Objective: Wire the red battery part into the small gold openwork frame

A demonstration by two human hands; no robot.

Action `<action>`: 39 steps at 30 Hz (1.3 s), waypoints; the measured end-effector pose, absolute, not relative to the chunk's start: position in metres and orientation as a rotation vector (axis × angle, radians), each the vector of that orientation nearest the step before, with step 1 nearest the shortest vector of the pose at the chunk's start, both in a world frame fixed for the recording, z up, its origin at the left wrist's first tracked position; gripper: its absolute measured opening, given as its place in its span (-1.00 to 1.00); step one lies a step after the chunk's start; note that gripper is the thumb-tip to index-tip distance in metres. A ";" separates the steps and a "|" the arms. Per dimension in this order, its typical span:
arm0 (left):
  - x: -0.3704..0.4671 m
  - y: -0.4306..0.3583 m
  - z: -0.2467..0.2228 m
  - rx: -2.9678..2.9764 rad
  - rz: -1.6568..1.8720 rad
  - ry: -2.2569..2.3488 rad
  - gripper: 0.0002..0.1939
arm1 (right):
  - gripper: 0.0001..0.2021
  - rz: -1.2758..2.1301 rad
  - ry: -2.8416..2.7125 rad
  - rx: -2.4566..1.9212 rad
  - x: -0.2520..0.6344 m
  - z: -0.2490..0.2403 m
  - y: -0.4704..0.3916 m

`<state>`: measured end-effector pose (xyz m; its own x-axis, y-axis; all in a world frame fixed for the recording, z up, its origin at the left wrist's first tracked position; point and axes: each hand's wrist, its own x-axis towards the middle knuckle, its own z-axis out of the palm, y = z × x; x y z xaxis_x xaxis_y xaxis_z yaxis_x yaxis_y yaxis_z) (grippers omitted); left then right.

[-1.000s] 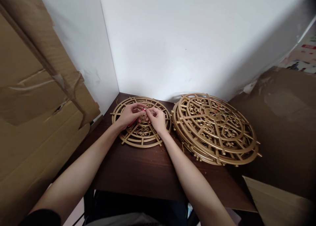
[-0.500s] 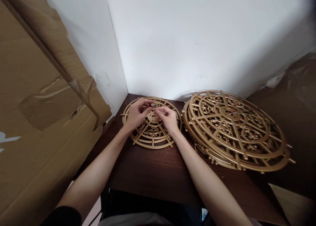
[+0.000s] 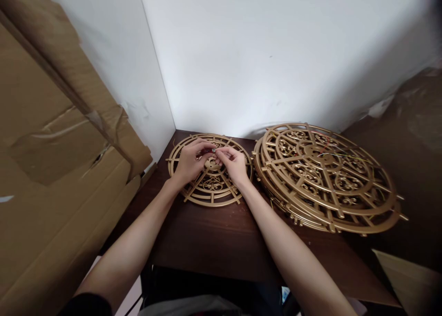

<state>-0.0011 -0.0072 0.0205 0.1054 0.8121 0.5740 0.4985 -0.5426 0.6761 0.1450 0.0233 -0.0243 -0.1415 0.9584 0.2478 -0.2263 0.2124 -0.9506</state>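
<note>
My left hand [image 3: 192, 163] is closed in a pinch around a small dark-red piece [image 3: 208, 150] with a shiny greenish tip. What kind of piece it is stays too small to tell. The fingertips of my right hand [image 3: 235, 164] are pinched together at that tip; whether something tiny sits between them is hidden. Both hands hover over the middle of a round gold lattice panel [image 3: 212, 203] with scrollwork and spokes, which lies flat on the dark wooden table [image 3: 207, 242].
To the right, a stack of larger-looking gold lattice panels [image 3: 336, 205] leans unevenly, with thin coloured wires [image 3: 340, 156] lying across its top. A white wall [image 3: 269, 67] rises behind. Cardboard [image 3: 51, 136] stands close on the left, and a brown box side [image 3: 414, 169] on the right.
My right fingertips have moved up and left to meet the red piece's tip, where a small gap was before. The whole view has shifted slightly.
</note>
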 end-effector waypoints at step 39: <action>-0.006 0.000 0.009 2.358 1.367 1.287 -0.82 | -0.76 1.218 -1.300 -0.806 0.145 -0.029 0.027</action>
